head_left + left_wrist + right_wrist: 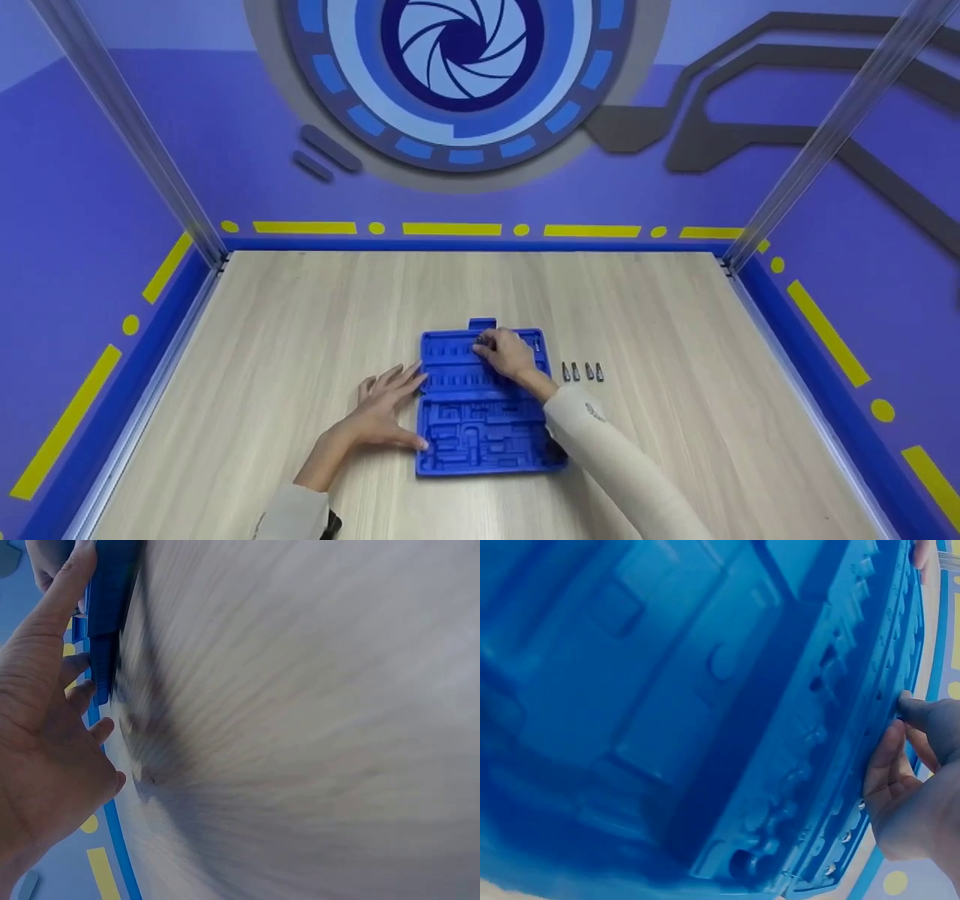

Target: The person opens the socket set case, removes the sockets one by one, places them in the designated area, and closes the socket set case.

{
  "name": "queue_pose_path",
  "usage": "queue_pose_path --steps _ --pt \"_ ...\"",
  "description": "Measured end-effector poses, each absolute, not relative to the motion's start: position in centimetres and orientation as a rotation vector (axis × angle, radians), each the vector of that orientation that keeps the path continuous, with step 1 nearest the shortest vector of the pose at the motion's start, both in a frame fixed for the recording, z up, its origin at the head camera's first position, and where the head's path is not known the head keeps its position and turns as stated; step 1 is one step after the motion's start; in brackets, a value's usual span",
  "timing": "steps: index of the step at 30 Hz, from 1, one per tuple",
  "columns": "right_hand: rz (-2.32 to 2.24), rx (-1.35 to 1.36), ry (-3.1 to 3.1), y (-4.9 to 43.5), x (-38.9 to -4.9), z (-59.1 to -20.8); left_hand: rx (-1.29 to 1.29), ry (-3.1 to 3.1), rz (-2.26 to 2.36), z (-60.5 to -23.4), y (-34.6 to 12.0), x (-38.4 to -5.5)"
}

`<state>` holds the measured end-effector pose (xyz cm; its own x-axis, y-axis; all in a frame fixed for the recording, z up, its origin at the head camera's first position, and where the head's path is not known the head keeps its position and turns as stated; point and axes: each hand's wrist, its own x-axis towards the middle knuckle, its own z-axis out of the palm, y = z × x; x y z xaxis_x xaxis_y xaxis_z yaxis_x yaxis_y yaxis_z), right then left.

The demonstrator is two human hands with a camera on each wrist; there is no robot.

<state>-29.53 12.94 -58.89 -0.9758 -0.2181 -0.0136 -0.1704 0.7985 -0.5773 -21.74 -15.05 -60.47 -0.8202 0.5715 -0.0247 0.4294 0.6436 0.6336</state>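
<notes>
While the left hand (384,414) spreads its fingers wide, with thumb and fingertips touching the left edge of the open blue case (448,444), the right hand (513,355) works narrow over the case's far section, thumb and fingers pinching a small dark piece (489,343) mostly hidden by them. The case lies flat on the wooden table (300,315), between the left hand and the right forearm, its moulded near section closer to the person than the right hand. Just beyond the right hand's fingers juts the case's latch tab (482,323). A few silver pieces (847,837) sit in slots just beside the right hand. To the right of that hand, apart from the case, four metal bits (575,372) stand in a row in two pairs.
</notes>
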Motion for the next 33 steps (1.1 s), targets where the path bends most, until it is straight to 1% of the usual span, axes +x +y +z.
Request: queue_pose_path --steps 11,18,24,29,33 --pt "-1.226 -0.319 2.929 13.4 -29.4 -59.6 0.816 2.648 0.905 -60.3 -14.9 -21.8" --pt "-1.381 -0.449 2.924 14.0 -29.4 -60.3 0.818 2.653 0.905 -60.3 -14.9 -21.9" --pt "-1.682 -0.313 2.645 14.6 -29.5 -59.7 0.831 2.659 0.914 -60.2 -14.9 -22.1" --pt "-1.727 -0.228 2.482 15.5 -28.9 -59.0 0.83 2.643 0.923 -60.3 -15.0 -21.8" --pt "-1.733 -0.222 2.424 16.7 -28.3 -58.5 0.821 2.644 0.936 -60.4 -15.0 -21.7"
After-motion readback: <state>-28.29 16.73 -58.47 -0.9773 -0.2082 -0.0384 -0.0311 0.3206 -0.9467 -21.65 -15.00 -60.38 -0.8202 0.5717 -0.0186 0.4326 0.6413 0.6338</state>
